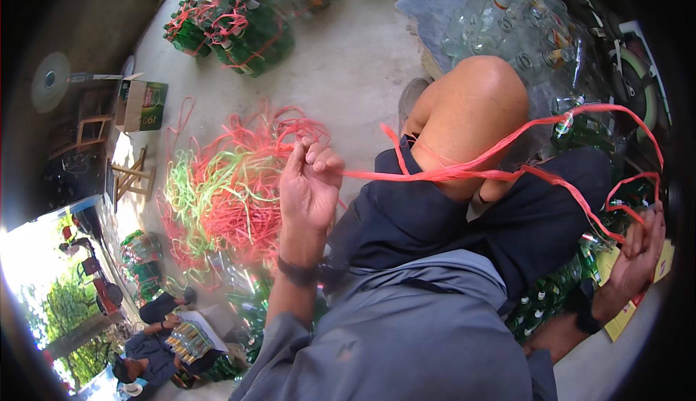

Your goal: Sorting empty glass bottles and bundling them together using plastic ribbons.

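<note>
A length of red plastic twine (435, 175) stretches across the lap in front of the bare knee. Its left part is pinched between the thumb and fingers of my left hand (312, 186), which is raised beside a large tangled heap of red and green plastic twine (228, 194). At the far right, my right hand (639, 248) grips the other part of the strand, which loops up and over near the picture's rim. Green glass bottles (535, 306) lie below the right hand's side, next to a yellow carton (620, 319).
Clear glass bottles (511, 31) crowd the upper right. Tied bundles of green bottles (253, 39) stand on the concrete floor at the top. A cardboard box (142, 104) and a wooden stool (132, 175) are at left. A co-worker (149, 355) sits lower left with a bottle bundle (188, 341).
</note>
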### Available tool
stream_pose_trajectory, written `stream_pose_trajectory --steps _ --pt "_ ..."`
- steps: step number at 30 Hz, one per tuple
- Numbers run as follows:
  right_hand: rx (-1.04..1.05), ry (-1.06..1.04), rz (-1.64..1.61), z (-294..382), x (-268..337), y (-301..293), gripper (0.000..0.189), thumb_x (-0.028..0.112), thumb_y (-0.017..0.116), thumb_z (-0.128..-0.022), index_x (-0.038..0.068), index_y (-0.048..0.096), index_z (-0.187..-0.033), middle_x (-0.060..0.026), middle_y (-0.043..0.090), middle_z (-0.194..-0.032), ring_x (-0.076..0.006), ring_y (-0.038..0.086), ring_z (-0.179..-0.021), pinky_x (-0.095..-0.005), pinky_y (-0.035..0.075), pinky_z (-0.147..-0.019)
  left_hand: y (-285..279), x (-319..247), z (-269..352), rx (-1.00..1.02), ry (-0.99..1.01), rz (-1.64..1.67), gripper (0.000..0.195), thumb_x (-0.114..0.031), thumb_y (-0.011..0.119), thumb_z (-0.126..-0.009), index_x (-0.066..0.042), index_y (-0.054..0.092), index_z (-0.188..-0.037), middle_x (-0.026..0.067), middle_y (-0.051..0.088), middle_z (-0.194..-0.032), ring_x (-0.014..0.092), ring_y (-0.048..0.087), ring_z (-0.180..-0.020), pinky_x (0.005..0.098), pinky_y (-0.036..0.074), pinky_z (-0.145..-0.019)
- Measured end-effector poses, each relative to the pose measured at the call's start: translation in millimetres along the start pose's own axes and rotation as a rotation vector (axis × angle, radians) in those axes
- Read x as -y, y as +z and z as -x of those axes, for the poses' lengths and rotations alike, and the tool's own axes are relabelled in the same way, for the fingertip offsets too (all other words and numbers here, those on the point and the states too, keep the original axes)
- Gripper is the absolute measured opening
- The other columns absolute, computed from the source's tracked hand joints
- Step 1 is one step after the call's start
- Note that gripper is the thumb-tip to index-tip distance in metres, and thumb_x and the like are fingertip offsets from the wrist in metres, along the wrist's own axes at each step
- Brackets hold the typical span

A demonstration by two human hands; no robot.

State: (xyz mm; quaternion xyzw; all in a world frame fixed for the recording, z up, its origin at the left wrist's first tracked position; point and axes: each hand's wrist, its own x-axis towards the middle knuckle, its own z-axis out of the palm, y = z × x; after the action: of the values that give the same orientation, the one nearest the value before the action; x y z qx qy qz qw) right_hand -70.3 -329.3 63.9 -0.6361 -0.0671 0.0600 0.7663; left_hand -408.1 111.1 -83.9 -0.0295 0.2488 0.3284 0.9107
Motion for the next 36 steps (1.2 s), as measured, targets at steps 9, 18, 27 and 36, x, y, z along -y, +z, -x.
stream_pose_trajectory --steps 9,18,27,36 --pt "0.449 0.092 0.556 81.0 -31.5 177.2 0.028 0.002 0.068 -0.088 -0.001 0.066 -0.116 -0.0016 0.061 -0.087 -0.0031 0.049 -0.072 -0.0197 0.036 -0.059 28.9 20.5 24.8 0.051 -0.091 0.009 0.024 -0.024 0.040 -0.114 -0.007 0.054 -0.105 0.0006 0.044 -0.079 0.013 0.043 -0.068 0.0306 0.041 -0.067" --pt "1.089 -0.307 0.743 132.0 -84.4 232.9 0.054 0.017 0.087 -0.076 0.003 0.067 -0.125 -0.0093 0.066 -0.081 -0.0230 0.066 -0.063 -0.0357 0.051 -0.056 39.2 44.6 41.9 0.047 -0.134 0.003 0.022 -0.022 0.038 -0.115 -0.006 0.050 -0.106 0.0005 0.042 -0.078 0.013 0.041 -0.065 0.0301 0.039 -0.065" --pt "1.072 -0.281 0.765 138.5 -98.6 245.7 0.024 0.018 0.081 -0.085 0.007 0.061 -0.090 -0.0084 0.059 -0.065 -0.0301 0.063 -0.057 -0.0423 0.047 -0.052 39.1 35.6 47.6 0.023 -0.174 -0.006 0.024 -0.027 0.042 -0.114 -0.010 0.050 -0.099 -0.0012 0.043 -0.078 0.011 0.043 -0.066 0.0299 0.039 -0.067" --pt "1.127 -0.133 0.686 129.1 -94.7 232.6 0.023 0.014 0.078 -0.088 0.004 0.060 -0.079 -0.0131 0.058 -0.064 -0.0353 0.061 -0.057 -0.0427 0.045 -0.050 12.7 23.3 34.0 0.019 -0.113 0.026 0.024 -0.023 0.038 -0.115 -0.007 0.051 -0.103 0.0005 0.041 -0.078 0.013 0.042 -0.067 0.0311 0.041 -0.069"
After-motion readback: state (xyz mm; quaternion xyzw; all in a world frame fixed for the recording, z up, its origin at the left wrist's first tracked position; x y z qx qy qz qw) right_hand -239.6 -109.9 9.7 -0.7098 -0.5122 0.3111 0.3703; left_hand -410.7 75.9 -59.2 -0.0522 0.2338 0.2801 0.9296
